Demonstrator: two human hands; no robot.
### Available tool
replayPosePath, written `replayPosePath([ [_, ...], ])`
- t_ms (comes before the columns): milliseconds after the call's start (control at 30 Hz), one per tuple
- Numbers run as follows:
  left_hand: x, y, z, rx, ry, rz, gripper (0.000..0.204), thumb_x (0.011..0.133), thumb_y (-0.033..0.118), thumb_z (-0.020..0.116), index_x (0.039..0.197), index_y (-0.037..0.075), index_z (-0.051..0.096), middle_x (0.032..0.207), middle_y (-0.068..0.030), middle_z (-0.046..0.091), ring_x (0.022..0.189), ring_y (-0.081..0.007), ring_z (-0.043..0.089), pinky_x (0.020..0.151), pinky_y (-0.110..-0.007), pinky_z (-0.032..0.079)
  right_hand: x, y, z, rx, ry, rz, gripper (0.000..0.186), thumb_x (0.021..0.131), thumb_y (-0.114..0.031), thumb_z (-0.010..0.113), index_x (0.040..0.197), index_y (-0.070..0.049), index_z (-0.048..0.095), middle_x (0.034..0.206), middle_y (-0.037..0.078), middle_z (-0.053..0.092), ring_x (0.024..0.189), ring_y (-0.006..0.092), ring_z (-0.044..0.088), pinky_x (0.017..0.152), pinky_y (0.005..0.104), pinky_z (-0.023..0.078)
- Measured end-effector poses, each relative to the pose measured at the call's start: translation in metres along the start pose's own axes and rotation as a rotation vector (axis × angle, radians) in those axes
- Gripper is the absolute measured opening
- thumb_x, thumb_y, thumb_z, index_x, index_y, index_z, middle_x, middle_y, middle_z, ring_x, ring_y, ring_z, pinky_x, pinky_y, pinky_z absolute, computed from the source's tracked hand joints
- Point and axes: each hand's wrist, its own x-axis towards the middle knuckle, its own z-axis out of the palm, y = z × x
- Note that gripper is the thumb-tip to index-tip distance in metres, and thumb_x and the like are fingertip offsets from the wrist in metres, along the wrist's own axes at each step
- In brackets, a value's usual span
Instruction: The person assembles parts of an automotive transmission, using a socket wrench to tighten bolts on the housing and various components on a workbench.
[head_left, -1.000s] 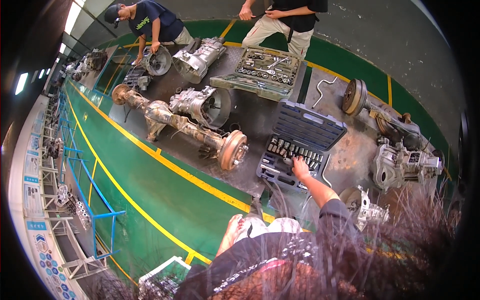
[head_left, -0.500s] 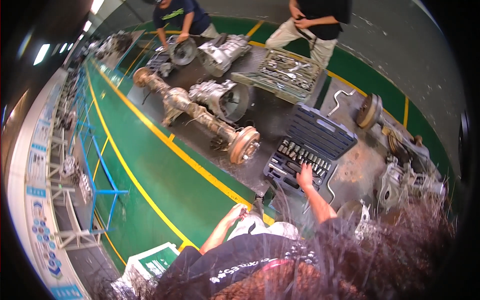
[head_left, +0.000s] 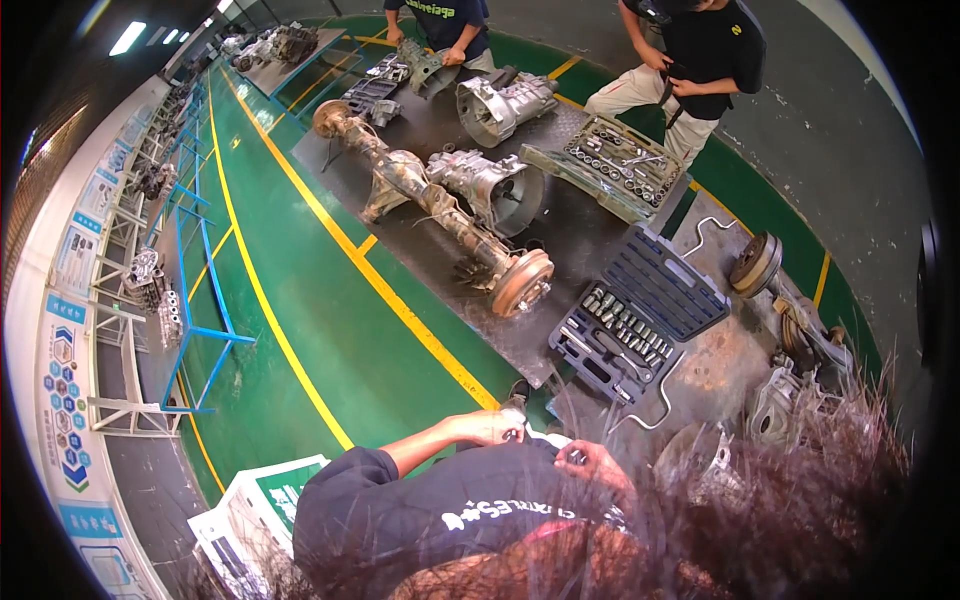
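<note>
Both hands are close together in front of my body, short of the table edge. My left hand [head_left: 488, 428] is closed around something small and dark with a metal glint, too small to name. Facing it, my right hand [head_left: 600, 466] has its fingers curled on a small dark piece whose kind I cannot make out. Beyond them on the metal table [head_left: 400, 262] lies an opened socket set case [head_left: 563, 350]. Rows of chrome sockets [head_left: 632, 325] and a ratchet [head_left: 625, 357] rest in its tray. Its lid [head_left: 665, 280] leans back on the far side.
A rusty axle [head_left: 405, 175] with a brake drum [head_left: 522, 283] lies left of the case. Gearbox housings [head_left: 505, 105] and a second tool case [head_left: 625, 165] stand farther back. Two people [head_left: 700, 60] are across the table. Another hub [head_left: 757, 265] and bent rods [head_left: 655, 405] lie right.
My right hand has left the socket case and come back toward my body, near my left hand. The view has shifted. The person at the far left now handles a housing in a tilted position.
</note>
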Motion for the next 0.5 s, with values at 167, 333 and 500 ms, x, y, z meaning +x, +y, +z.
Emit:
replayPosePath([
  [167,0.001,0.024,-0.012,0.058,-0.002,-0.291,0.036,0.086,0.036,0.071,0.112,0.012,0.071,0.102,-0.0136,0.068,0.103,-0.0309,0.066,0.087,-0.041,0.053,0.021,-0.016,0.0,-0.123,-0.01,0.197,0.03,0.084,-0.031,0.081,0.098,-0.006,0.072,0.086,0.007,0.075,0.075,0.0175,0.073,0.07,0.0327,0.057],
  [333,-0.003,0.01,0.0,0.134,-0.064,-0.195,0.034,0.087,0.038,0.068,0.11,0.013,0.072,0.103,-0.0152,0.07,0.104,-0.031,0.067,0.089,-0.042,0.053,0.042,-0.036,0.018,-0.223,0.019,0.16,0.038,0.081,-0.038,0.082,0.101,-0.006,0.073,0.089,0.01,0.075,0.08,0.0239,0.074,0.074,0.0358,0.058],
  [500,0.006,-0.025,0.026,0.353,0.051,-0.088,0.029,0.085,0.033,0.065,0.104,0.012,0.072,0.092,-0.0089,0.067,0.1,-0.0302,0.066,0.085,-0.044,0.052,0.062,-0.031,0.02,-0.294,-0.135,-0.088,0.033,0.084,-0.032,0.081,0.098,-0.003,0.071,0.088,0.012,0.073,0.083,0.0257,0.072,0.075,0.0386,0.056],
])
